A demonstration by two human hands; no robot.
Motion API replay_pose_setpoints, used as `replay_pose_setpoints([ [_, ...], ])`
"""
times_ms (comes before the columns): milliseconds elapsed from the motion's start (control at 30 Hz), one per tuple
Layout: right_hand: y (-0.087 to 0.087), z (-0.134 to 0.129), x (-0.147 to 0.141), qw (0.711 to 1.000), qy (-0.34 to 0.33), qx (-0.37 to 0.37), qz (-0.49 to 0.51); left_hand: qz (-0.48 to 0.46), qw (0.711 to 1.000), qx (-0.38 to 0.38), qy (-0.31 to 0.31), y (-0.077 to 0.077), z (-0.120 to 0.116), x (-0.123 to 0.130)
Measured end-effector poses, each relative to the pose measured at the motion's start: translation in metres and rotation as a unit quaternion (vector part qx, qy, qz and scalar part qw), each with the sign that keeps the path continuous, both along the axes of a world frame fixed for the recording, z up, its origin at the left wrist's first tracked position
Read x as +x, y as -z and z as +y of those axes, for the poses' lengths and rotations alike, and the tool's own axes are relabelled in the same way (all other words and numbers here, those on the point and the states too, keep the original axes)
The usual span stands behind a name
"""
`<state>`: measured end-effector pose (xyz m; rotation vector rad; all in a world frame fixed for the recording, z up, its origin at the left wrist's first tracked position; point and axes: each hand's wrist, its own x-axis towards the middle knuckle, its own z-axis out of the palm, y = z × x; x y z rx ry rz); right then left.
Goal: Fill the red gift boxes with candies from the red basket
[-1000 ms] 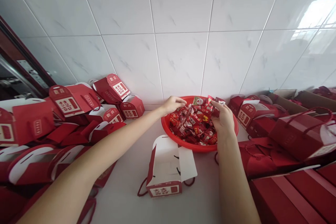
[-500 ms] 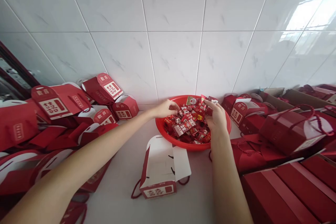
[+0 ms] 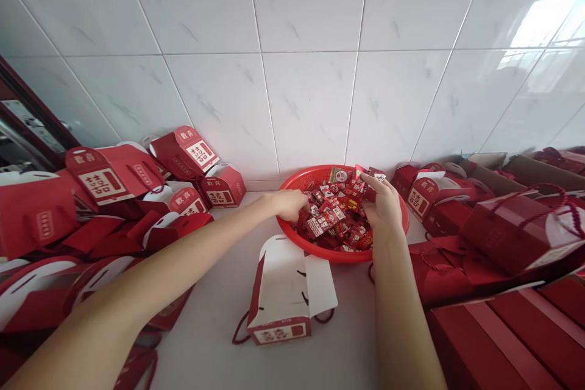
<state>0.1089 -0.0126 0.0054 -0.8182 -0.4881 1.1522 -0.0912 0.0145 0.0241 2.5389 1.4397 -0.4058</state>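
A red plastic basket (image 3: 292, 237) full of wrapped candies (image 3: 336, 210) stands against the wall. My left hand (image 3: 293, 205) reaches in at its left side, fingers curled down among the candies; what they grip is hidden. Over the basket's right side, my right hand (image 3: 384, 198) is closed around some wrapped candies (image 3: 375, 175), which stick out past the thumb and fingers. In front of the basket sits an open gift box (image 3: 281, 292), white inside and red outside, with a dark red cord handle and its flaps folded out.
Red gift boxes (image 3: 109, 177) are piled up on the left. More red boxes with cord handles (image 3: 507, 231) and brown cardboard (image 3: 530, 170) crowd the right side. A white tiled wall (image 3: 306, 103) rises behind the white tabletop (image 3: 338, 347).
My left hand has moved lower into the basket's left side, its fingers now curled down out of sight. My right hand stays in place with the candies. The view has shifted slightly.
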Motion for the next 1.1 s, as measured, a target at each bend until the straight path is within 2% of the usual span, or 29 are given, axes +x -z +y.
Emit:
replay_pose_setpoints([
  [133,0.0,0.0,0.0,1.0,-0.002,0.002,-0.007,0.027,0.999,0.033,0.003,0.009,0.001,0.011],
  [300,0.005,0.003,0.0,0.999,-0.003,0.023,-0.025,-0.003,0.998,0.055,-0.038,0.022,0.003,0.021],
  [400,0.007,0.004,0.0,0.999,-0.004,0.032,-0.033,-0.075,0.995,0.028,-0.062,0.023,0.007,0.017],
  [533,0.003,0.0,0.0,1.0,-0.003,0.012,-0.021,-0.191,0.977,-0.037,-0.089,0.012,0.014,0.0],
  [600,0.001,-0.002,0.0,1.0,-0.006,0.002,-0.01,-0.29,0.948,-0.071,-0.114,0.005,0.016,-0.009],
  [700,0.0,-0.002,0.0,1.0,-0.013,0.006,0.0,-0.457,0.864,-0.148,-0.153,0.0,0.015,-0.018],
  [767,0.001,-0.002,0.0,1.0,-0.014,0.007,0.0,-0.517,0.825,-0.169,-0.155,0.0,0.014,-0.02],
  [1000,0.001,-0.003,-0.001,0.998,-0.054,0.021,-0.017,-0.646,0.735,-0.145,-0.15,0.003,0.003,-0.017],
  [1100,-0.003,-0.007,-0.003,0.995,-0.088,0.029,-0.029,-0.67,0.715,-0.123,-0.156,0.0,-0.012,-0.017],
])
